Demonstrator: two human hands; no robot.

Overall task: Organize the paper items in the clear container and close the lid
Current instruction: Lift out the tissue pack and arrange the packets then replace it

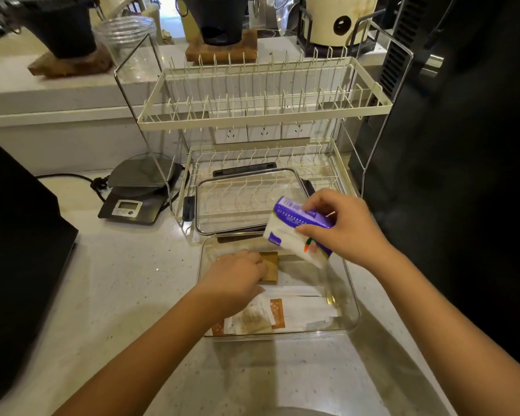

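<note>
A clear container (350, 298) stands open on the counter in front of me. Inside lie white paper strips (303, 304), sachets with orange ends (278, 313) and a brown paper stack (270, 264). My left hand (234, 277) reaches into the container and rests on the brown stack, its fingers bent over it. My right hand (342, 228) holds a white and purple tissue pack (294, 231) tilted over the container's back right part. The clear lid (222, 205) with black clips leans on the lower shelf of the dish rack, just behind the container.
A cream two-tier dish rack (264, 115) rises behind the container. A black kitchen scale (138, 193) with a cord sits to the left. A dark appliance (15, 250) fills the left edge, and a large black machine (463, 145) stands on the right.
</note>
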